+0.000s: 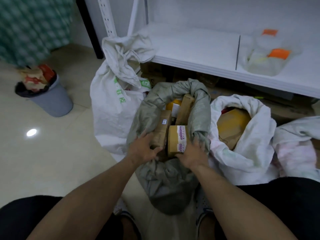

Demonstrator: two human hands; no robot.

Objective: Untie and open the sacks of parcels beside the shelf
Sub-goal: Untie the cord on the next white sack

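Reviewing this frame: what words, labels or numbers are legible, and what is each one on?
Nothing reads clearly enough to quote.
White sack: green printed characters, too blurred to read.
Box in the grey sack: purple print on its tape, too small to read.
White sticker on a brown parcel: handwritten marks, unreadable.
Orange labels on bags on the shelf: no text discernible.

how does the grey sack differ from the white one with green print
The grey sack is open, rim rolled down, parcels showing; the white sack with green print is bunched shut at its neck. The grey sack sits lower, with left hand and right hand at its rim; the white sack stands taller, untouched. Both stand beside the shelf.
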